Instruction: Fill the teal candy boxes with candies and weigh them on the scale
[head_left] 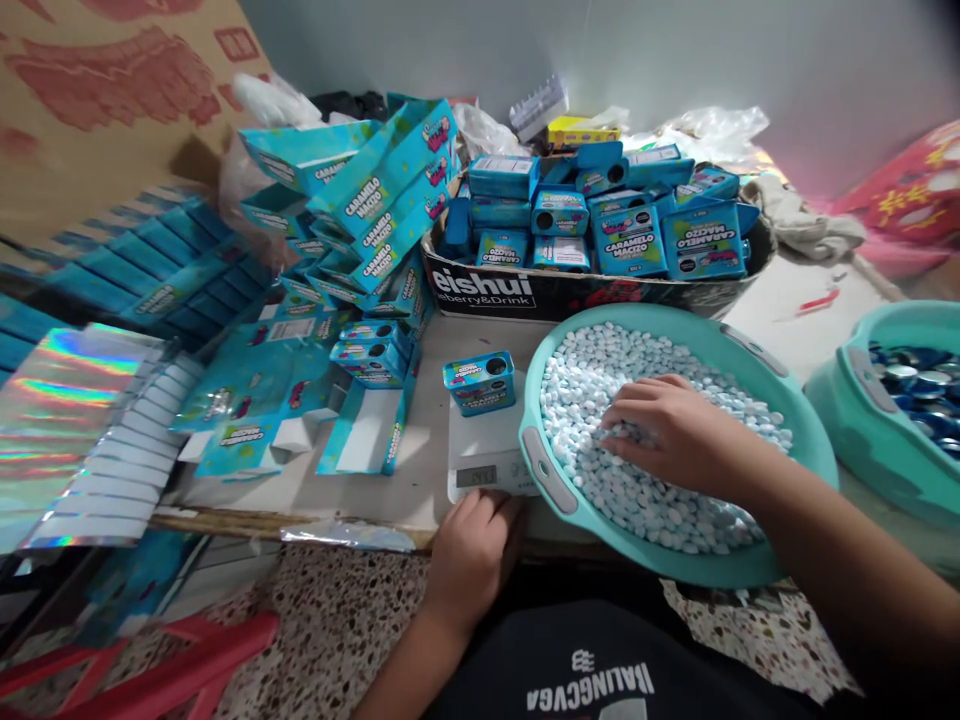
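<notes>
My right hand [660, 430] is inside a turquoise basin [806, 455], its curled fingers closed around some of the small white and pale blue candies [675, 515] that fill it. My left hand [476, 540] is a loose fist at the table's front edge, just below a white kitchen scale [472, 440]; nothing shows in it. On the scale's platform stands a small blue candy box [480, 385] printed "Caramelo Macizo". The scale's display is lit, partly readable. The basin's left handle overlaps the scale's right side.
Behind, a black carton [487, 290] holds several blue boxes. Stacked blue display trays [367, 210] and flattened cartons [247, 430] crowd the left, with a shiny foil sheet [75, 420]. A second turquoise tub [885, 400] with dark blue wrapped pieces stands at the right.
</notes>
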